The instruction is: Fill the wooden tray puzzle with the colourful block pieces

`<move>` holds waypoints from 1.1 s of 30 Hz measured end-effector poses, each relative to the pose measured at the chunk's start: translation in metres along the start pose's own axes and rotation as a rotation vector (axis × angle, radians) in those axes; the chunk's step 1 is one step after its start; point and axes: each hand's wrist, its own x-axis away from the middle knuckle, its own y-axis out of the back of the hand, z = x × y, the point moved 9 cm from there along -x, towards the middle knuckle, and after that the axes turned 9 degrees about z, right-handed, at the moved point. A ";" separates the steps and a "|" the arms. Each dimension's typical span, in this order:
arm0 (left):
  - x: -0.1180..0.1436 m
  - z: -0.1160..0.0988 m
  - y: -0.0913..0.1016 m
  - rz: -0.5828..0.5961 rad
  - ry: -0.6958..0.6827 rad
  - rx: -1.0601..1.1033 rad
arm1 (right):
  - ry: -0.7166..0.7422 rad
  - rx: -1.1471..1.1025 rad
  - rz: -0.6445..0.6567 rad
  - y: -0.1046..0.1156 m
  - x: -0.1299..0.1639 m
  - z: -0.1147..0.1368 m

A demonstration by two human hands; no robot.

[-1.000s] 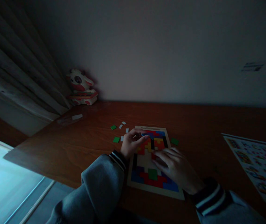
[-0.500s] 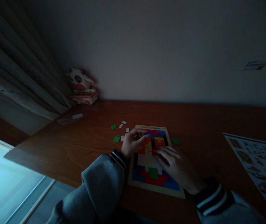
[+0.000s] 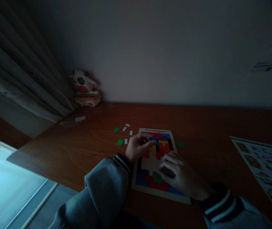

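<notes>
A wooden puzzle board (image 3: 174, 197) lies on the brown desk (image 3: 90, 149), partly filled with red, blue, yellow and green blocks. My left hand (image 3: 138, 147) rests on the board's left edge, its fingers stretched over the blocks in the upper part. My right hand (image 3: 180, 174) lies flat over the lower middle of the board, fingers curled on a dark piece; the dim light hides whether it grips it. A green block (image 3: 157, 177) sits just left of that hand.
Loose green pieces (image 3: 119, 142) and small white pieces (image 3: 127, 125) lie left of the board, one green piece (image 3: 180, 144) to its right. A printed pattern sheet (image 3: 267, 168) lies far right. A toy cow (image 3: 85, 89) stands at the back left by curtains.
My right hand has slid down the board toward me, from the red blocks in the middle to the lower part. My left hand's fingers reached slightly further right.
</notes>
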 end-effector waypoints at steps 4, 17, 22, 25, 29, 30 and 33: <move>0.002 -0.003 -0.006 0.054 -0.015 -0.032 | -0.027 -0.034 -0.053 0.005 0.000 -0.003; 0.015 -0.041 -0.031 0.275 -0.271 -0.113 | -0.479 -0.761 -0.288 0.010 0.014 -0.053; 0.018 -0.046 -0.035 0.292 -0.308 -0.164 | -0.530 -0.753 -0.312 0.012 0.018 -0.064; 0.013 -0.044 -0.017 0.183 -0.281 -0.257 | -0.578 -0.754 -0.393 0.018 0.027 -0.080; 0.006 -0.033 0.038 -0.063 -0.200 -0.404 | -0.617 -0.758 -0.492 0.026 0.041 -0.102; 0.005 -0.028 0.055 -0.116 -0.164 -0.438 | -0.634 -0.763 -0.513 0.027 0.045 -0.108; 0.007 -0.019 0.107 -0.284 -0.111 -0.504 | -0.659 -0.791 -0.553 0.026 0.054 -0.122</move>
